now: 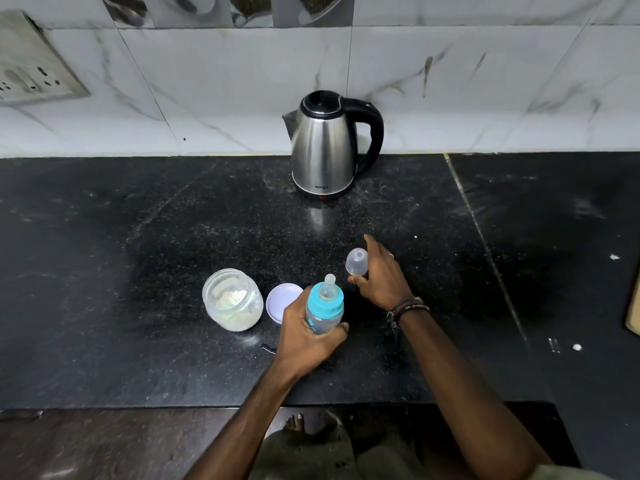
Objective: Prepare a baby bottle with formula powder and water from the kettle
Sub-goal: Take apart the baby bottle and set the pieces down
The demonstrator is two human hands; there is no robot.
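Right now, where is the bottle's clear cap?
Head view: the clear cap is at the right hand, just right of the baby bottle and nearer the camera than the kettle.

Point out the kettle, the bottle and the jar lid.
kettle (322,150): head view, on its steel body.
bottle (325,303): head view, on its blue collar.
jar lid (278,301): head view, on its flat inner face.

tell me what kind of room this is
Most likely a home kitchen: a dark stone countertop backed by marble-look wall tiles, an electric kettle standing against them, and a wall socket panel.
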